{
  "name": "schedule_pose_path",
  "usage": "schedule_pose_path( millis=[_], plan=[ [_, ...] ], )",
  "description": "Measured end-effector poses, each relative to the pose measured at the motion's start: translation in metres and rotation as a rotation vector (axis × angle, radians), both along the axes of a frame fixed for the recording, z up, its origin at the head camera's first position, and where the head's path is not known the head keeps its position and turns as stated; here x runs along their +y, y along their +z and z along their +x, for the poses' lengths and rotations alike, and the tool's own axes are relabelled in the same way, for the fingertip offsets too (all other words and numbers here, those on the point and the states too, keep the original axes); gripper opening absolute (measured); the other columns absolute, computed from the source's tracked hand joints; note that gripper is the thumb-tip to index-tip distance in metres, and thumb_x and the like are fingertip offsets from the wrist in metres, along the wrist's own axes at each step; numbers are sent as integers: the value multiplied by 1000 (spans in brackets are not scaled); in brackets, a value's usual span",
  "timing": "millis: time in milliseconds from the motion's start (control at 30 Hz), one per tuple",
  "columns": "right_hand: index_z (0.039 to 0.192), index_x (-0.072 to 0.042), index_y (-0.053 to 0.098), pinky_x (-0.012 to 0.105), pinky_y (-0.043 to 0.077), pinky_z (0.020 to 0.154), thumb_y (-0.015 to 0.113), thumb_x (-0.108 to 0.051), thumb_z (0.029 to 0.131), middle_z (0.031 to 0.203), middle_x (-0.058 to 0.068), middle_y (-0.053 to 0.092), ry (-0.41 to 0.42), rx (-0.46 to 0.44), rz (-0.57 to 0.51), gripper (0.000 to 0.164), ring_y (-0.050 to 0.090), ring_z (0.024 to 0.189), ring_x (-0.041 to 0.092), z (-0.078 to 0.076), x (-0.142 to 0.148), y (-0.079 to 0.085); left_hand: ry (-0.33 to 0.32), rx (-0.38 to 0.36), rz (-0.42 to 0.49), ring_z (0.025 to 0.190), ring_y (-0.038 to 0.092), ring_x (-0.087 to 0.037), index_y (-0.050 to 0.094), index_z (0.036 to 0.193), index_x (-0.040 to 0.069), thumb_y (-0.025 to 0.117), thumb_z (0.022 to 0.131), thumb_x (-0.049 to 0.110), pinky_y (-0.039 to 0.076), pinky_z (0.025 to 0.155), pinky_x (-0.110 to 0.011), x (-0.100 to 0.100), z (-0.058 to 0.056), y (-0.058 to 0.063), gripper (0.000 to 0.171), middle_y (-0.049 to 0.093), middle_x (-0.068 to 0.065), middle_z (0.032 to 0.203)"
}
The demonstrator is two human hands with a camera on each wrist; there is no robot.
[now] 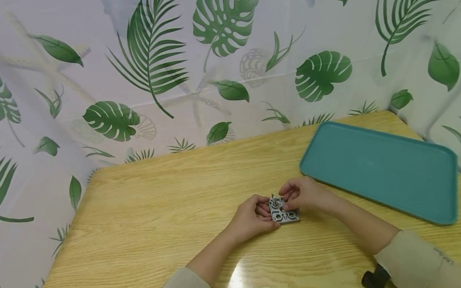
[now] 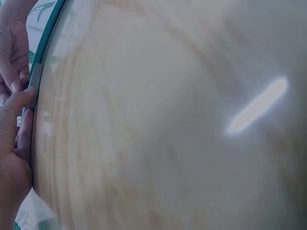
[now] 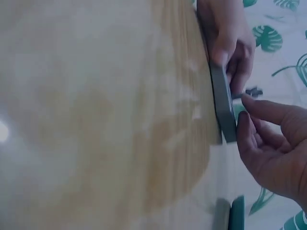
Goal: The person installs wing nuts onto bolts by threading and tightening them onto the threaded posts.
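Note:
A small grey metal plate (image 1: 285, 217) with round holes and curved grooves is held just above or on the wooden table, in front of me. My left hand (image 1: 248, 219) grips its left edge, thumb along the near side. A short metal post (image 1: 274, 200) stands up from the plate's far left corner; the right wrist view shows this post (image 3: 253, 92) from the side. Over the plate's right half is my right hand (image 1: 304, 196), fingers bent and fingertips at the plate's face. Whether a small part sits between those fingertips is hidden.
A teal tray (image 1: 376, 167) lies on the table (image 1: 159, 200) at the right, beyond my right forearm. Behind the table hangs a leaf-printed cloth (image 1: 226, 66). A black object (image 1: 374, 280) shows by my right sleeve.

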State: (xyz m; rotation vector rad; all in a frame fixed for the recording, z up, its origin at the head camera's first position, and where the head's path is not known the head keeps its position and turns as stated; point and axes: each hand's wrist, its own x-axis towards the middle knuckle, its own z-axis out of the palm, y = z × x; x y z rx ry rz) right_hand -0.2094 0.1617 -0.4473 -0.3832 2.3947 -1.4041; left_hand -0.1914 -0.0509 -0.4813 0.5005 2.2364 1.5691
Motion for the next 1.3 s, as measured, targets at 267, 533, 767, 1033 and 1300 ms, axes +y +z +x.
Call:
schedule_pose_path(
  millis=[267, 533, 767, 1033, 1300],
  plan=[
    [107, 9, 62, 21, 55, 68, 73, 2, 76, 87, 8, 66, 268, -95, -6, 34, 62, 78, 13, -32, 9, 2, -10, 17, -26, 81, 60, -7, 52, 122, 0, 82, 71, 9, 56, 73, -17, 1, 0, -1, 60, 59, -4, 94],
    [112, 11, 61, 21, 55, 67, 69, 5, 78, 85, 6, 65, 377, -107, -41, 35, 62, 76, 12, -42, 8, 4, -18, 19, -21, 81, 59, -7, 52, 122, 0, 83, 71, 9, 56, 74, -17, 2, -1, 0, 61, 58, -3, 93],
    [107, 5, 67, 20, 52, 60, 73, -3, 80, 85, 6, 69, 387, 10, -18, 29, 61, 73, 9, -42, 5, -2, -3, -3, -31, 82, 60, -10, 52, 122, -1, 83, 71, 9, 55, 74, -17, 1, 1, 2, 61, 59, -4, 93],
    [98, 6, 67, 20, 53, 62, 74, -2, 79, 82, 5, 68, 339, -3, -77, 22, 62, 71, 9, -40, 2, -7, -5, 8, -40, 81, 60, -8, 52, 123, -1, 82, 71, 10, 55, 73, -17, -1, 0, 4, 61, 60, -3, 93],
    [86, 6, 65, 20, 50, 56, 73, -6, 81, 77, 4, 69, 161, 16, -109, 15, 59, 65, 6, -22, 3, -8, -3, -1, -18, 81, 60, -8, 52, 122, -1, 83, 70, 8, 56, 73, -17, 0, 0, 4, 61, 59, -3, 92]
  ],
)
